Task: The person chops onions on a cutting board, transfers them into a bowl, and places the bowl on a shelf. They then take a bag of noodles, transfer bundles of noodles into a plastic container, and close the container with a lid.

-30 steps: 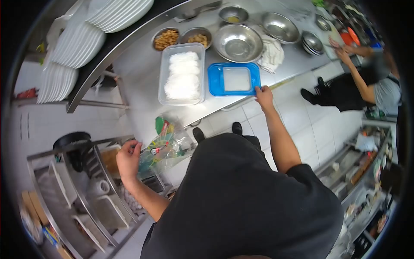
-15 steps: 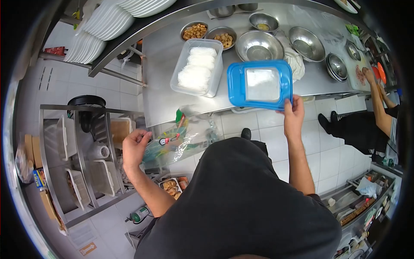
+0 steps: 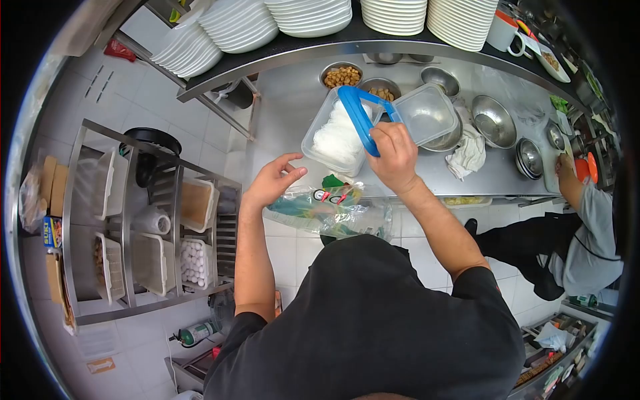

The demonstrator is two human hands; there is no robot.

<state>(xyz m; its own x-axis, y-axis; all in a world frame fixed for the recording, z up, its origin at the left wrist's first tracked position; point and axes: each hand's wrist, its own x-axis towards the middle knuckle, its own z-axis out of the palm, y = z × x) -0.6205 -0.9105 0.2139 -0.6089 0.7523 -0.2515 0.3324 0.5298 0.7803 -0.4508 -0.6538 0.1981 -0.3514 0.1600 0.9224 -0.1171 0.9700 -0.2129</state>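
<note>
My right hand (image 3: 395,152) grips the edge of a blue-rimmed lid (image 3: 360,123), which is tilted up over the right side of a clear plastic tub (image 3: 328,167). Bundles of white noodles (image 3: 339,137) fill that tub. Beside the lid, a clear rounded plastic piece (image 3: 427,112) overlaps a steel bowl (image 3: 445,141). Near the tub's front left corner, my left hand (image 3: 272,180) holds nothing, its thumb and fingers apart. Below it, a printed clear plastic bag (image 3: 340,212) hangs at the table's front edge.
Behind the tub are bowls of brown pieces (image 3: 341,75). A white cloth (image 3: 467,152) and more steel bowls (image 3: 493,121) stand to the right. Plates (image 3: 313,19) line the shelf above. A rack with bins (image 3: 153,263) is left; a co-worker (image 3: 567,227) works at right.
My right hand has brought the blue lid left and tipped it from nearly flat to steep, over the tub. My left hand has moved up toward the tub. The camera view has shifted.
</note>
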